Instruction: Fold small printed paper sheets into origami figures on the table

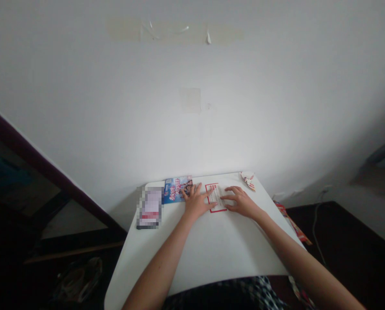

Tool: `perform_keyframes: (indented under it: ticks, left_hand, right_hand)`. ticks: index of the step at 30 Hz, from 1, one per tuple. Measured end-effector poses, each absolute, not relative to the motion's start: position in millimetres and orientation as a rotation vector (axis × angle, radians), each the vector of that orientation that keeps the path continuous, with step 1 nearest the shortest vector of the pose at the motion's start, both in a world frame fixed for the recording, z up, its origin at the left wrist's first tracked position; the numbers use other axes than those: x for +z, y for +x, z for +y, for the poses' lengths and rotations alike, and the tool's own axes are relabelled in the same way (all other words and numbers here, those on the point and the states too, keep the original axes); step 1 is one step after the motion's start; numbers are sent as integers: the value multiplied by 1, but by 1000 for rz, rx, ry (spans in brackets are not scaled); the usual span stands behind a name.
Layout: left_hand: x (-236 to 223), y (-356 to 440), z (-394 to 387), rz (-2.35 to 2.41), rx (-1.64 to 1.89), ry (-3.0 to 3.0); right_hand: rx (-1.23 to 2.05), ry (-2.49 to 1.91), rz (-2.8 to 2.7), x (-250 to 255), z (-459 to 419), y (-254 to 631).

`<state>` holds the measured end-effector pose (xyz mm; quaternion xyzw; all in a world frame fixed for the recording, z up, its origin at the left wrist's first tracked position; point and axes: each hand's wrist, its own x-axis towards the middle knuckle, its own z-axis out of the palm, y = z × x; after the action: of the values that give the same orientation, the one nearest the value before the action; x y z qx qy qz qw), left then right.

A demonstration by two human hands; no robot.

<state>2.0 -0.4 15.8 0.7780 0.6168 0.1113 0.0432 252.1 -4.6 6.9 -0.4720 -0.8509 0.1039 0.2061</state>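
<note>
Paper card, white rectangle with a red border (215, 199), is lying flat on the white surface (218, 249). Left hand's (196, 203) fingers are spread loose, some over the card's left side, others over a blue glossy printed leaflet (173, 192). Right hand's (243, 204) are loosely splayed too, right at the card's other edge. Crumpled white-and-red wrapper's (248, 181) in the far right corner.

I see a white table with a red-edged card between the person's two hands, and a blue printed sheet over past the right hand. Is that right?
Not quite: the head view shows the blue printed sheet over by the left hand, not past the right hand. The white table does have the red-edged card between the two hands.
</note>
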Motion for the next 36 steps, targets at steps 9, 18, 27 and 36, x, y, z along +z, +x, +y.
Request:
perform_keyframes:
  ticks: [9,18,27,36]
  left_hand:
    - [17,2,0,1889,315,2377]
    - [13,2,-2,1847,299,2451]
    - [11,0,-4,1830,364,2450]
    - [7,-2,-3,1922,462,2395]
  right_hand:
    - [297,-1308,-2380,3,-12,256]
    - [281,-1238,-2333,-8,-12,261]
    - [307,-1249,-2380,-4,0,257]
    - [184,-1365,-2398,11,3,237]
